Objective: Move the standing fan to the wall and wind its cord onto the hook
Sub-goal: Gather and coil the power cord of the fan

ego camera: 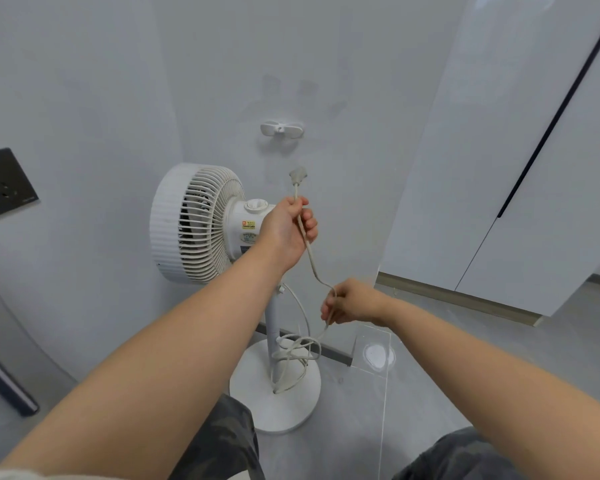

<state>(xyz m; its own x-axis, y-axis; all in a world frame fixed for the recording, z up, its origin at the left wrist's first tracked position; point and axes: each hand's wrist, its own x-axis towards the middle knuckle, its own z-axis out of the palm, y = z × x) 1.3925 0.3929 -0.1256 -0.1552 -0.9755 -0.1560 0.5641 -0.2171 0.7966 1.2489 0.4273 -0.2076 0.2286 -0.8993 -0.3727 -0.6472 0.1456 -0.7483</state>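
Note:
A white standing fan (194,223) stands close to the grey wall on its round base (291,407), head facing left. Above it a white two-armed hook (282,129) is fixed to the wall. My left hand (286,233) grips the beige cord (311,261) just below its plug (298,176), which points up under the hook. Lower and to the right, my right hand (352,301) pinches the same cord. Below that hand the cord falls into loose loops (297,351) around the fan's pole and base.
A dark socket panel (4,183) sits on the wall at the left. White cabinet doors (520,150) stand at the right, with a transparent panel (374,351) on the floor below them. A grey appliance (4,348) stands at the lower left.

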